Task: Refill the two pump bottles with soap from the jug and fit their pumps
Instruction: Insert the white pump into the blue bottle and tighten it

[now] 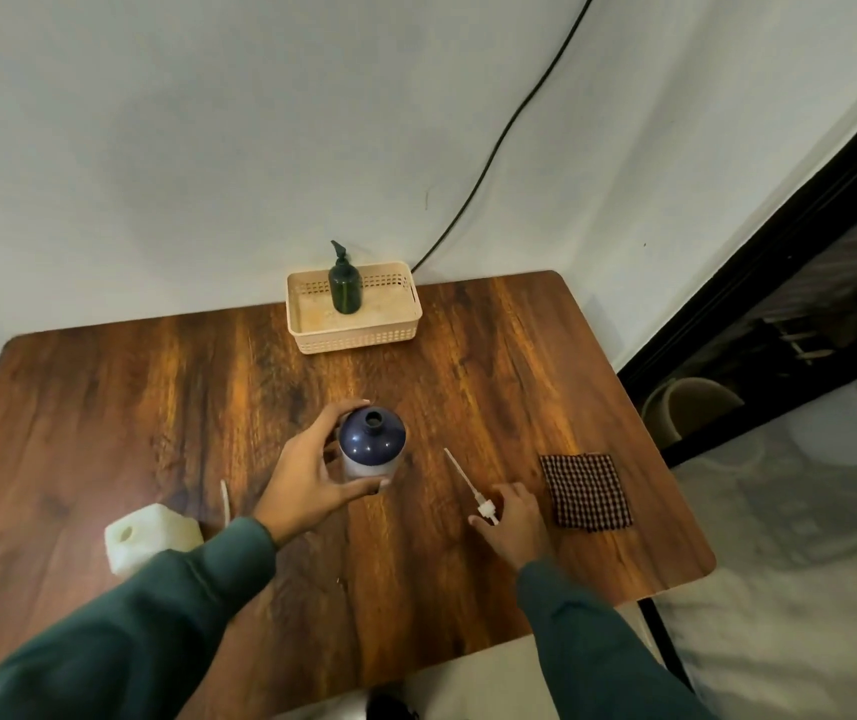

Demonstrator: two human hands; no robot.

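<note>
Wooden table (156,407), uncapped navy bottle (371,444)

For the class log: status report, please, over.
Left hand grips blue bottle, neck open. Right hand pinches white pump on table. Nothing between them.

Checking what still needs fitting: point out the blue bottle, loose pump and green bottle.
blue bottle (371,445), head view, its dark shoulder.
loose pump (463,475), head view, its dip tube.
green bottle (345,291), head view, its body.
</note>
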